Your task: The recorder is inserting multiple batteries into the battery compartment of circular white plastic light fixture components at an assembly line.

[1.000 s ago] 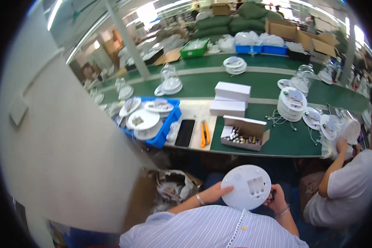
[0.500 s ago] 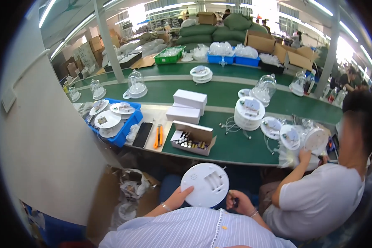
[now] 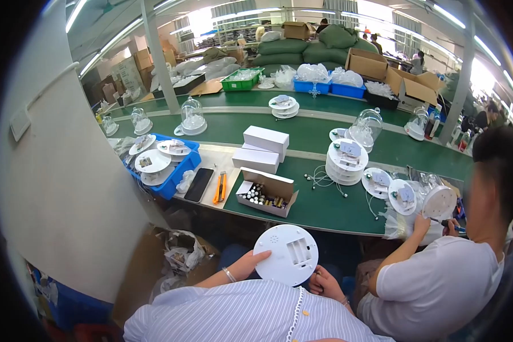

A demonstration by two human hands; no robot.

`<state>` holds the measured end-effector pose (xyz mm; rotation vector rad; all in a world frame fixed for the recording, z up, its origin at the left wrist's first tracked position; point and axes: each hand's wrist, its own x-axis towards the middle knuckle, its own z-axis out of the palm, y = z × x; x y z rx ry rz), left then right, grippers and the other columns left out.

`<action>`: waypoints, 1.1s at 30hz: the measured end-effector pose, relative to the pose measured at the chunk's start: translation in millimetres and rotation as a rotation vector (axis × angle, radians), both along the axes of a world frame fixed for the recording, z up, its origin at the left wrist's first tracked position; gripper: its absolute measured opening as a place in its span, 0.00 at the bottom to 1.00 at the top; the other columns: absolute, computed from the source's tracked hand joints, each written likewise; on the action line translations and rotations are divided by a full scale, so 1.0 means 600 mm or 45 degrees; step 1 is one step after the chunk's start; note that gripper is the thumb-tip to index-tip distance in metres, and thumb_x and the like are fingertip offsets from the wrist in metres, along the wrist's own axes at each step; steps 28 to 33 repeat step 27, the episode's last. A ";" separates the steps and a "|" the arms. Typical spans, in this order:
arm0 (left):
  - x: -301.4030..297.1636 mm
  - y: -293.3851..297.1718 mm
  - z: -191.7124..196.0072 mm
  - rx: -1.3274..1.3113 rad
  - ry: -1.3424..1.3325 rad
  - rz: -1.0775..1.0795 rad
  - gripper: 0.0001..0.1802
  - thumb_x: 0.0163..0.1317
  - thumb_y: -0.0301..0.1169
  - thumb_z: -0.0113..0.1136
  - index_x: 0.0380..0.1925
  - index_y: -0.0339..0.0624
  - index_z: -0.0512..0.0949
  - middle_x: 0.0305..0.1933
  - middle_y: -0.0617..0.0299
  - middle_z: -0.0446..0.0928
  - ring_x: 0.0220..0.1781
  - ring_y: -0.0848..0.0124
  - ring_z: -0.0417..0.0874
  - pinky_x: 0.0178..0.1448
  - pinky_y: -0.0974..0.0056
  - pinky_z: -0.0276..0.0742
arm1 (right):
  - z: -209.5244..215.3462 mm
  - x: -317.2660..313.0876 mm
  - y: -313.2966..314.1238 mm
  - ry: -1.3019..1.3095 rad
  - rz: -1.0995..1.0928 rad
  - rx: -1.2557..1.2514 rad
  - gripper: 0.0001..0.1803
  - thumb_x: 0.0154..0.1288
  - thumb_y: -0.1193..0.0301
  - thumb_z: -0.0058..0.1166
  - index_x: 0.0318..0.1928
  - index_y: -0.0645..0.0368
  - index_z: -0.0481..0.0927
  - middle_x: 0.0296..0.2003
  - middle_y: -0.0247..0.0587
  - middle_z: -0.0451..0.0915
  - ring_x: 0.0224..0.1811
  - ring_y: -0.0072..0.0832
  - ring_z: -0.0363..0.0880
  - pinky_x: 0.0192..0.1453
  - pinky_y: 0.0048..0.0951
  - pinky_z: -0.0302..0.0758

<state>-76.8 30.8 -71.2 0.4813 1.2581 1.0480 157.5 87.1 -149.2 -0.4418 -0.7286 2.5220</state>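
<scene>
My left hand [image 3: 251, 265] grips a round white plastic base [image 3: 276, 268] by its left edge, thumb on the face. The base faces up, tilted towards me, with a battery compartment [image 3: 299, 252] and its slots showing. Beside the lower right edge, my right hand [image 3: 325, 282] is closed, fingers curled around something small that I cannot make out. On the bench ahead stands an open cardboard box [image 3: 265, 196] of small batteries [image 3: 256, 192].
Left of the battery box lie an orange cutter [image 3: 220, 188], a black phone [image 3: 199, 184] and a blue crate [image 3: 192, 162] of white bases. White boxes [image 3: 265, 139] and a stack of bases [image 3: 346, 165] stand behind. A co-worker [image 3: 439, 273] sits close on my right, holding a tool.
My right hand has come closer to the base's lower right edge, its fingers more curled. The base has turned slightly in my left hand. The whole view has shifted a little.
</scene>
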 end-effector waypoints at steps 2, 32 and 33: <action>-0.011 0.011 0.004 -0.037 -0.003 -0.081 0.26 0.54 0.37 0.50 0.51 0.36 0.60 0.51 0.55 0.66 0.52 0.66 0.66 0.56 0.65 0.59 | 0.014 -0.016 -0.010 -0.070 -0.053 0.021 0.14 0.56 0.74 0.45 0.43 0.55 0.63 0.18 0.27 0.59 0.14 0.14 0.53 0.17 0.16 0.53; -0.367 0.080 -0.032 0.576 2.101 0.544 0.13 0.56 0.37 0.44 0.26 0.42 0.75 0.29 0.54 0.76 0.30 0.63 0.76 0.37 0.63 0.71 | 0.045 -0.158 -0.018 -0.298 -0.235 -0.025 0.08 0.59 0.67 0.41 0.26 0.56 0.63 0.18 0.32 0.62 0.14 0.19 0.55 0.19 0.20 0.56; -0.367 0.080 -0.032 0.576 2.101 0.544 0.13 0.56 0.37 0.44 0.26 0.42 0.75 0.29 0.54 0.76 0.30 0.63 0.76 0.37 0.63 0.71 | 0.045 -0.158 -0.018 -0.298 -0.235 -0.025 0.08 0.59 0.67 0.41 0.26 0.56 0.63 0.18 0.32 0.62 0.14 0.19 0.55 0.19 0.20 0.56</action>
